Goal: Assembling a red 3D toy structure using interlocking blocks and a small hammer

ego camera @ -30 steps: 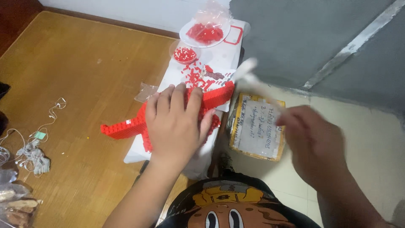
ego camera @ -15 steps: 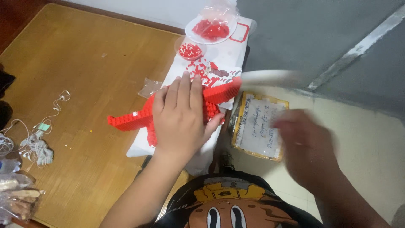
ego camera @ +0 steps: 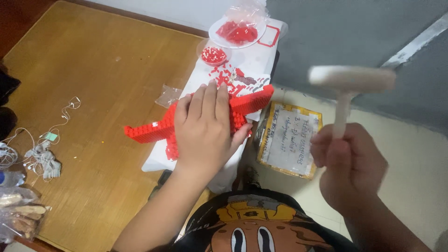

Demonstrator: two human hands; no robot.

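Soft, even indoor light falls from above, leaving only faint shadows under the left hand (ego camera: 205, 130) on the desk (ego camera: 93, 70). The right hand (ego camera: 350, 163) and the white mallet (ego camera: 350, 81) it grips are smeared by motion blur, while the red brick model (ego camera: 154, 130) beneath the left hand stays sharp. The far left edge darkens, and white paper beyond the left hand looks slightly washed out.
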